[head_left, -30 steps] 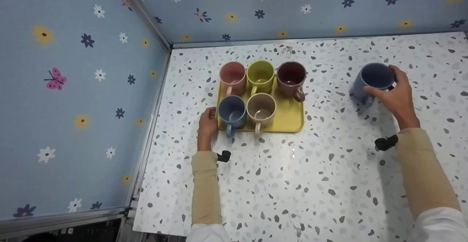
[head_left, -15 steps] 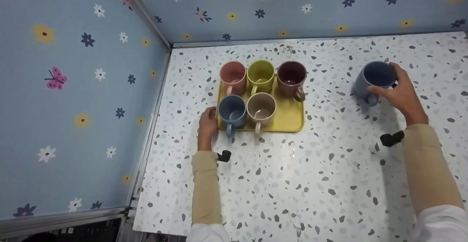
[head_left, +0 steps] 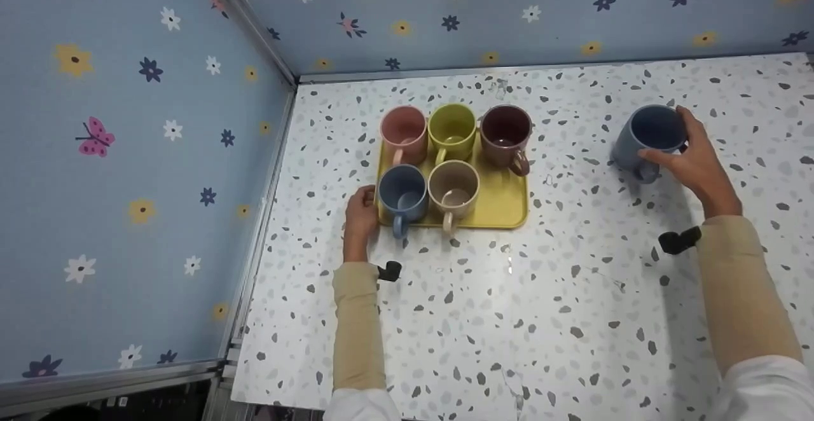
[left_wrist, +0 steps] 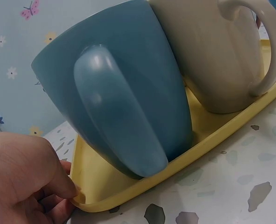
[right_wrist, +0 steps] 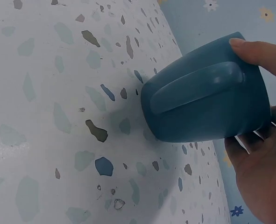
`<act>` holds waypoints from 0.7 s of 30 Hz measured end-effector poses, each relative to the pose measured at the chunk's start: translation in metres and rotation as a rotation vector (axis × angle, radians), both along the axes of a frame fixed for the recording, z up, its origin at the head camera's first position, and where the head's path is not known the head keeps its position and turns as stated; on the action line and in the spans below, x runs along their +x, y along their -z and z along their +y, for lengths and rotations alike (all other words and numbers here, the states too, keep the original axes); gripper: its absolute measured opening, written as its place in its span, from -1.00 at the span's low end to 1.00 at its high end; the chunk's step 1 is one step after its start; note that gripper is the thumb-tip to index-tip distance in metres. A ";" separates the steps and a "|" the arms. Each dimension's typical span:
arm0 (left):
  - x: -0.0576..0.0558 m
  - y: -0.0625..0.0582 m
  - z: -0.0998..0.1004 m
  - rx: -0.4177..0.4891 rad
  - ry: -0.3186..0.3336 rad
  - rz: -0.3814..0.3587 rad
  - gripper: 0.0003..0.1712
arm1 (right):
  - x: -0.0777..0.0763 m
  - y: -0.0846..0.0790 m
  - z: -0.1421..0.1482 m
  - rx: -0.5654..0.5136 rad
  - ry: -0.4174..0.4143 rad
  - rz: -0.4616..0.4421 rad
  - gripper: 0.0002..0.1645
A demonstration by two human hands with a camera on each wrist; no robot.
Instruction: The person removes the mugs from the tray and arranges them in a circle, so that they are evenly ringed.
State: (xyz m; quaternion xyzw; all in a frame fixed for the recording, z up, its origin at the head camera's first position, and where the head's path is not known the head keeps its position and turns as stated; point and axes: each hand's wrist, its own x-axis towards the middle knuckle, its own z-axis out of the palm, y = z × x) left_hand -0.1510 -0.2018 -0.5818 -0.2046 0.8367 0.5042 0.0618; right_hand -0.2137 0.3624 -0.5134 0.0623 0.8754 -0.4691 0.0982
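Note:
A yellow tray (head_left: 502, 201) carries several upright mugs. At the back stand a pink mug (head_left: 404, 135), a yellow-green mug (head_left: 452, 131) and a maroon mug (head_left: 505, 135); in front are a blue mug (head_left: 402, 193) and a beige mug (head_left: 453, 192). My left hand (head_left: 361, 217) holds the tray's left edge, thumb on the rim (left_wrist: 88, 206) in the left wrist view. Far to the right, my right hand (head_left: 703, 170) grips a second blue mug (head_left: 628, 147) near its top, thumb at the rim. Whether its base touches the table I cannot tell.
The tray rests on a white speckled table (head_left: 509, 319). Blue flowered panels stand along the left (head_left: 127, 166) and the back (head_left: 483, 1). The tray's front right corner is bare, beside the beige mug and in front of the maroon one.
My right hand has shifted slightly to the right with the blue mug, mostly in the first half second. My left hand and the tray stay where they were.

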 end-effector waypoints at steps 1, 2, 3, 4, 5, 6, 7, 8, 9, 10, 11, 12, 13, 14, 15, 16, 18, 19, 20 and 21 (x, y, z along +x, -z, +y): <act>0.000 0.000 0.000 0.003 0.000 -0.003 -0.50 | 0.000 0.000 0.000 0.000 0.000 0.000 0.27; 0.000 -0.001 0.000 0.010 0.000 -0.005 -0.50 | 0.000 0.000 0.000 -0.003 -0.002 -0.001 0.28; 0.000 -0.001 0.000 0.014 -0.003 -0.005 -0.50 | 0.000 0.000 0.000 -0.007 -0.005 -0.002 0.29; 0.000 -0.002 0.001 0.021 -0.004 -0.006 -0.51 | 0.000 0.000 -0.001 -0.010 -0.009 -0.004 0.31; 0.000 -0.002 0.001 0.023 -0.006 -0.007 -0.51 | 0.000 0.000 -0.001 -0.008 -0.012 -0.004 0.32; 0.000 -0.002 0.001 0.023 -0.009 -0.009 -0.51 | 0.000 -0.001 -0.002 -0.007 -0.014 -0.004 0.33; 0.000 -0.003 0.001 0.021 -0.011 -0.011 -0.50 | 0.000 -0.002 -0.003 -0.002 -0.012 0.000 0.34; 0.000 -0.003 0.001 0.018 -0.011 -0.014 -0.50 | 0.000 -0.003 -0.004 0.005 -0.010 0.005 0.35; 0.000 -0.003 0.001 0.013 -0.011 -0.015 -0.49 | 0.001 -0.004 -0.005 0.015 -0.006 0.015 0.35; 0.000 -0.002 0.001 0.005 -0.010 -0.019 -0.49 | 0.001 -0.006 -0.006 0.027 -0.001 0.025 0.34; -0.001 -0.002 0.001 -0.005 -0.010 -0.021 -0.49 | 0.002 -0.007 -0.007 0.035 0.005 0.041 0.33; 0.000 -0.002 0.001 -0.012 -0.010 -0.022 -0.49 | 0.002 -0.008 -0.008 0.041 0.012 0.058 0.32; 0.000 -0.002 0.001 -0.017 -0.009 -0.023 -0.49 | 0.002 -0.009 -0.010 0.046 0.019 0.076 0.31; 0.000 -0.002 0.001 -0.020 -0.010 -0.022 -0.50 | 0.002 -0.010 -0.012 0.047 0.022 0.098 0.30; -0.001 -0.001 0.001 -0.024 -0.011 -0.020 -0.50 | 0.002 -0.011 -0.014 0.048 0.025 0.122 0.29; -0.001 -0.001 0.001 -0.028 -0.011 -0.017 -0.51 | 0.002 -0.012 -0.016 0.046 0.026 0.146 0.27; -0.001 0.000 0.001 -0.025 -0.012 -0.009 -0.52 | 0.002 -0.015 -0.021 0.048 0.029 0.189 0.25; -0.001 0.001 0.001 -0.025 -0.010 -0.008 -0.52 | 0.002 -0.016 -0.023 0.052 0.029 0.211 0.24; -0.001 0.001 0.001 -0.028 -0.010 -0.005 -0.52 | 0.002 -0.017 -0.025 0.057 0.029 0.231 0.23; -0.001 0.001 0.001 -0.031 -0.008 -0.002 -0.51 | 0.002 -0.019 -0.028 0.060 0.029 0.249 0.22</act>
